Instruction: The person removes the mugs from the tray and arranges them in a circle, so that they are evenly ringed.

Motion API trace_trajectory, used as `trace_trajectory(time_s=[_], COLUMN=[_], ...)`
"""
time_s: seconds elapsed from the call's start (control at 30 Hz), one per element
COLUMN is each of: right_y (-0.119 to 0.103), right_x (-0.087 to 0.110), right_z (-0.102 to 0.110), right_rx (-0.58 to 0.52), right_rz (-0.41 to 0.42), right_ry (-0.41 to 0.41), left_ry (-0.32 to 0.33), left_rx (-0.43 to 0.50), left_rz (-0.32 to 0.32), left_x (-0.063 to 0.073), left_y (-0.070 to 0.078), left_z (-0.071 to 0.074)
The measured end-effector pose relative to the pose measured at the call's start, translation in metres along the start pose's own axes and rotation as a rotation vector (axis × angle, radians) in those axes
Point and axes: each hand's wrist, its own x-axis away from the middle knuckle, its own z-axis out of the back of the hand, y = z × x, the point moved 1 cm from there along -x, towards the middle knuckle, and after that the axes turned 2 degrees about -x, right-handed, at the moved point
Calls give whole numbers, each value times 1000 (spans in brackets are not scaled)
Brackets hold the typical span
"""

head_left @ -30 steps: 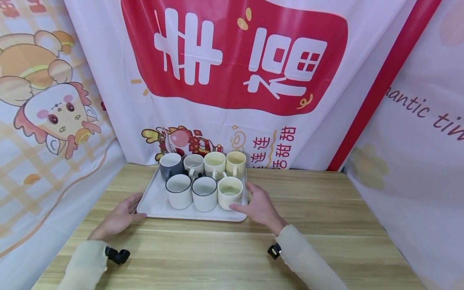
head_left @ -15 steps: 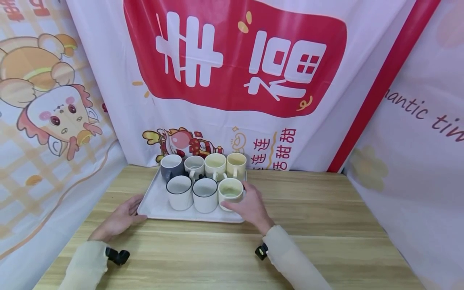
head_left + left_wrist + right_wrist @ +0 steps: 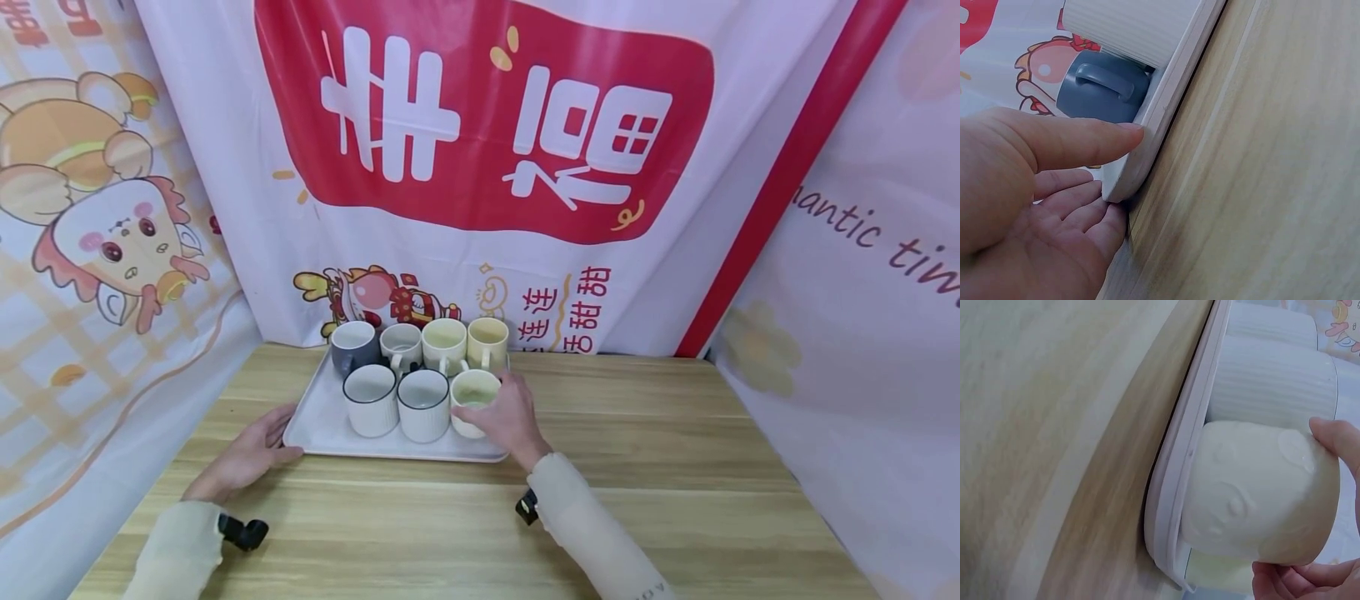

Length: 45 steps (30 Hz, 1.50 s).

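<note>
In the head view my right hand [image 3: 510,421] grips a cream mug [image 3: 467,429] at the front right of a white tray [image 3: 326,442]. The right wrist view shows the thumb at this mug's rim and fingers on its far side, over raised patterns on the wall [image 3: 1254,494]. My left hand [image 3: 251,454] rests at the tray's front left corner, thumb straight along the rim [image 3: 1157,119] and relaxed fingers touching the corner's outer side. Two white ribbed mugs with dark rims [image 3: 371,408] stand left of the cream mug.
Behind them is a back row: a blue-grey mug [image 3: 356,346], a pale grey mug [image 3: 402,343], a pale cream mug [image 3: 444,343] and a yellowish mug [image 3: 487,340]. The wooden table [image 3: 420,525] meets a printed curtain [image 3: 645,283] at the back.
My right hand has moved left from the tray's right edge onto the cream mug and now grips it. The left hand and the tray stay in place.
</note>
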Motion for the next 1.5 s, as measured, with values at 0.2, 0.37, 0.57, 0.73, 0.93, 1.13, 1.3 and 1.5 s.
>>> trace_trajectory(time_s=[0.2,0.37,0.57,0.73,0.93,1.13,1.3,1.5], right_y=[7,15,24,30,32,35,46,64], right_x=[-9,-16,-24,-27,-30,-37,-41,-45], right_z=[6,16,27,37,55,81,103,121], right_rx=[2,-15,18,2,-25,-43,-33,-52], right_rz=[43,137,191,212,280,336,346,328], right_ry=[-97,-171,-253,-304,-313,-309,-308,-294], left_ry=[4,-4,-7,-3,0,-1,3,2], left_rx=[-7,0,-10,7,27,38,31,36], left_rz=[-5,2,16,21,-11,-24,-11,-10], left_x=[0,-1,-1,-2,1,1,1,1], left_y=[-2,-3,-4,-5,-3,-1,0,2], left_z=[2,3,3,2,2,2,2,2])
